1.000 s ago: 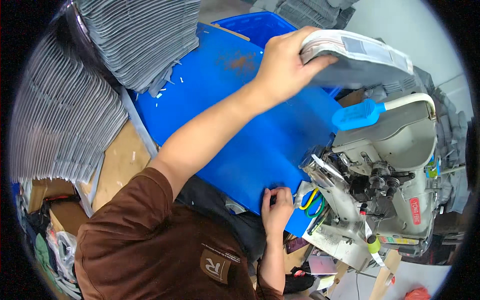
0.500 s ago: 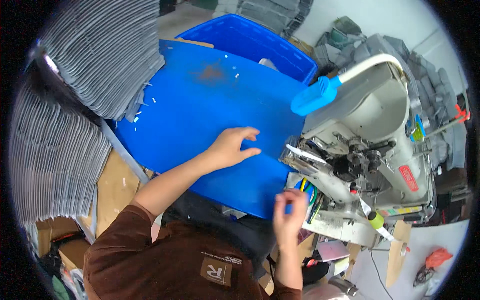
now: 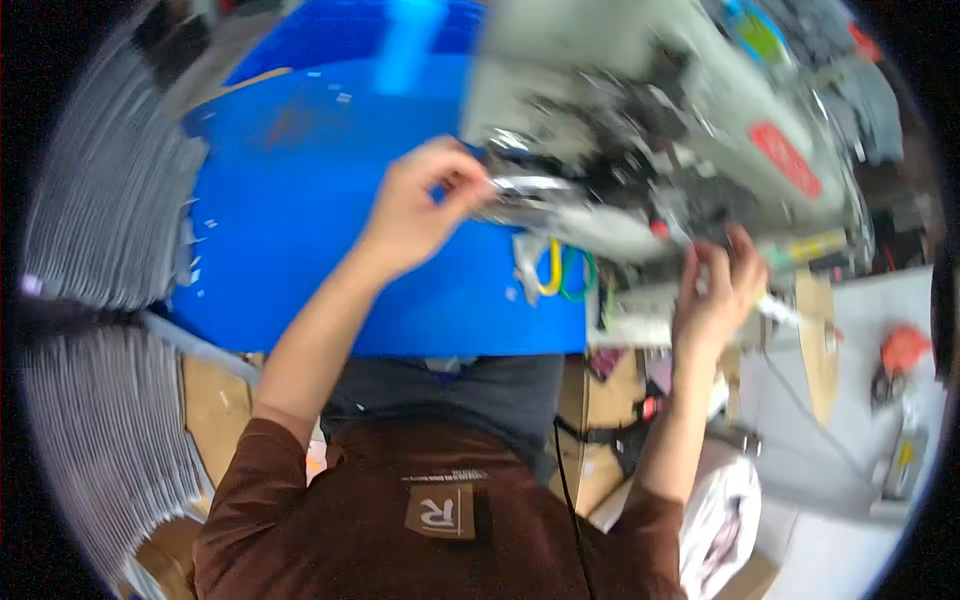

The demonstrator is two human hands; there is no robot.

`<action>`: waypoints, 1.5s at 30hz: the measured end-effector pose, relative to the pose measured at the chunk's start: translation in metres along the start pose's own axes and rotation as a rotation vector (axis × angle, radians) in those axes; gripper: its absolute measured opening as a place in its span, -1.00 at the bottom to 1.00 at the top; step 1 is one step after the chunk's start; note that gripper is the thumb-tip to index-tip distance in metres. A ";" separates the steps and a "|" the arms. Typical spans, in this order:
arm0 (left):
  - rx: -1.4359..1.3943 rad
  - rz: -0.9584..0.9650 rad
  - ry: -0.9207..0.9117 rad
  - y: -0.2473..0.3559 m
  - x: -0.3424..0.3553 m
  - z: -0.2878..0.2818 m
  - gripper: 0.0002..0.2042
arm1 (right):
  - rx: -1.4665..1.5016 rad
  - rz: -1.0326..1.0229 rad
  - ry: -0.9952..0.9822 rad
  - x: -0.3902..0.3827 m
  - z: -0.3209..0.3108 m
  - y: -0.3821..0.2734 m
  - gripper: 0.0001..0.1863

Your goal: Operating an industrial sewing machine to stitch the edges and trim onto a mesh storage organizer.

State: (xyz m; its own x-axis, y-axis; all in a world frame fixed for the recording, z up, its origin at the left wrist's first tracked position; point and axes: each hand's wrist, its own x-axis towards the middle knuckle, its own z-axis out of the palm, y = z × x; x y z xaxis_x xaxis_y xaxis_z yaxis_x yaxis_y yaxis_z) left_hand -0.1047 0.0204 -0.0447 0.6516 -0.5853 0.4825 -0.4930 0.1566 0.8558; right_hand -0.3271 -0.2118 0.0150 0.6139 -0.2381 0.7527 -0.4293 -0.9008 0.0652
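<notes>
Cloth of a brown shirt (image 3: 370,540) is seen nearest, with dark trousers (image 3: 510,390) tucked below the edge of a blue table (image 3: 300,230). Just beyond, yellow and green looped handles (image 3: 555,268) are left lying by the base of a sewing machine (image 3: 620,165), at the right of the table.

Both hands have been brought across to that machine within the last second. The left hand (image 3: 425,200) is held at the near end of its arm, thumb and forefinger drawn almost together beside a pale strip (image 3: 535,185); whether the strip is pinched cannot be told through the blur. The right hand (image 3: 715,290) is raised at the machine's right side, fingers spread and half curled, with nothing seen in it; contact with the machine cannot be made out.

The padded grey piece held up by the left hand a second ago is no longer seen in either hand, so attention seems to have been turned from that piece to the machine itself.

Farther off, grey layered pieces (image 3: 110,190) are stacked at the left, and a blue bin (image 3: 340,35) is partly seen behind the table.
</notes>
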 end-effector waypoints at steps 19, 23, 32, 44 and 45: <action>1.120 -0.209 -0.472 -0.059 -0.090 -0.005 -0.32 | -0.959 1.011 -0.700 -0.363 -0.254 0.305 -0.57; 1.106 -0.184 -0.463 -0.063 -0.089 -0.003 -0.33 | -0.766 1.088 -0.923 -0.376 -0.269 0.301 -0.55; 1.163 -0.110 -0.432 -0.085 -0.093 -0.007 -0.37 | -1.000 1.274 -0.465 -0.332 -0.347 0.301 -0.64; 1.213 -0.159 -0.420 -0.085 -0.092 0.001 -0.39 | -1.015 1.085 -0.187 -0.204 -0.422 0.331 -0.68; 1.241 -0.177 -0.419 -0.083 -0.095 -0.009 -0.39 | -0.920 0.929 0.075 -0.185 -0.404 0.321 -0.69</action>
State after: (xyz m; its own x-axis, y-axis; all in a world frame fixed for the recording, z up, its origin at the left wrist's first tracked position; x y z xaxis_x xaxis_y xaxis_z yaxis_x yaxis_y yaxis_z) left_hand -0.1202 0.0697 -0.1601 0.6452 -0.7579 0.0967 -0.7637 -0.6433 0.0542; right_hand -0.8463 -0.3096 0.1613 -0.1799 -0.5846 0.7911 -0.9805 0.1713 -0.0964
